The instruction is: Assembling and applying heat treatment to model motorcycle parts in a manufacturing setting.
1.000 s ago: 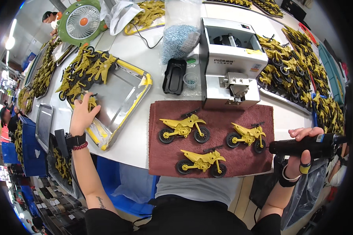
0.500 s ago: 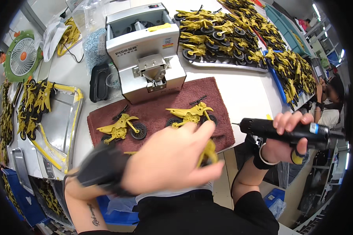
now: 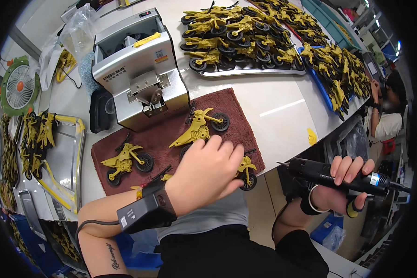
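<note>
My left hand (image 3: 206, 173) is closed over the brown towel (image 3: 171, 125). Its curled fingers rest at the rear of a yellow toy motorcycle (image 3: 199, 127) with black wheels, which lies slanted, front wheel up; the fingertips are hidden. Another toy motorcycle (image 3: 247, 169) shows beyond the thumb, partly covered by the hand. To the left lies a third toy motorcycle (image 3: 125, 160), untouched. Part of one more shows beside my left wrist, which carries a black box on a strap. Off the table's right edge, my right hand (image 3: 326, 199) grips a black electric screwdriver (image 3: 310, 170), bit pointing left.
A silver screw-feeder machine (image 3: 139, 69) stands behind the towel. Piled toy motorcycles fill a tray (image 3: 250, 73) at the back and a blue tray (image 3: 322, 90) at the right. A metal tray (image 3: 67, 153) and a green fan (image 3: 19, 85) are at the left. A person sits far right.
The whole view has shifted. The upper motorcycle has turned, its front end now higher, with my left fingers at its rear. My right hand still holds the screwdriver.
</note>
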Demonstrator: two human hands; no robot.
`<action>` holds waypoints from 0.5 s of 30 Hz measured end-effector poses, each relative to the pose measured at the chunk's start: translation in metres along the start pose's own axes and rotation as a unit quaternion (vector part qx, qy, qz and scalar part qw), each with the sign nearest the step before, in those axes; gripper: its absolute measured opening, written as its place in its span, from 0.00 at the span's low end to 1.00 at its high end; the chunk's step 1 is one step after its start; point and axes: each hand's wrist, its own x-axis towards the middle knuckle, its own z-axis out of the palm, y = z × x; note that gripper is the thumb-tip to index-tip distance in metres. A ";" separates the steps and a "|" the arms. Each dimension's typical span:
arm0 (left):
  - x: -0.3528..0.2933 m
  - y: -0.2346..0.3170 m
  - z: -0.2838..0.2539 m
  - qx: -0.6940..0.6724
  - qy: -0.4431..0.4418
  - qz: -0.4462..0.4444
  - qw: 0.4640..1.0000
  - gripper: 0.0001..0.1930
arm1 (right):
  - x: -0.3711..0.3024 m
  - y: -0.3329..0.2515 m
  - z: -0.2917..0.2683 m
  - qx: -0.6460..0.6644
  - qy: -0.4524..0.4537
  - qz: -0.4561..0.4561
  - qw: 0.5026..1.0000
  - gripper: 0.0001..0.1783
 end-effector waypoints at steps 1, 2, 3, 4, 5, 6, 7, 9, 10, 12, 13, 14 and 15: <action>-0.003 0.002 0.003 0.039 -0.006 0.024 0.999 0.27 | 0.000 0.000 0.001 0.000 0.000 0.001 1.000 0.25; -0.006 0.003 0.007 0.078 -0.011 0.048 0.996 0.27 | -0.001 0.001 0.002 -0.008 0.025 -0.013 1.000 0.26; -0.007 0.002 0.010 0.077 0.015 0.038 0.996 0.29 | 0.000 0.002 0.003 -0.016 0.049 -0.028 0.998 0.26; -0.009 0.001 0.011 0.078 0.016 0.037 0.996 0.29 | 0.000 0.001 0.003 -0.015 0.048 -0.027 0.998 0.26; -0.011 0.001 0.012 0.072 0.022 -0.001 0.997 0.29 | 0.000 0.000 0.002 -0.017 0.049 -0.031 0.998 0.26; -0.014 -0.001 0.012 0.065 0.027 -0.040 0.997 0.29 | 0.000 0.000 0.003 -0.019 0.051 -0.035 0.998 0.26; -0.018 -0.004 0.013 0.063 0.016 -0.053 0.996 0.32 | 0.001 0.000 0.004 -0.021 0.048 -0.035 0.998 0.26; -0.026 -0.004 0.005 0.061 0.028 -0.053 0.996 0.33 | 0.002 0.003 0.007 -0.016 0.043 -0.030 0.999 0.26; -0.031 -0.003 -0.001 0.058 0.039 -0.048 0.996 0.34 | 0.004 0.005 0.008 -0.012 0.040 -0.027 0.999 0.26; -0.051 0.006 -0.025 0.023 0.025 -0.061 0.998 0.34 | 0.004 0.004 0.008 -0.010 0.033 -0.025 0.999 0.26; -0.064 0.010 -0.038 0.019 0.035 -0.078 0.996 0.33 | 0.003 0.002 0.008 -0.011 0.039 -0.024 0.999 0.27; -0.079 0.012 -0.048 0.016 0.046 -0.097 0.994 0.31 | 0.004 0.000 0.008 0.001 0.033 -0.022 0.999 0.28; -0.095 0.008 -0.051 0.028 0.048 -0.116 0.992 0.30 | 0.005 -0.003 0.008 0.001 0.029 -0.013 0.999 0.28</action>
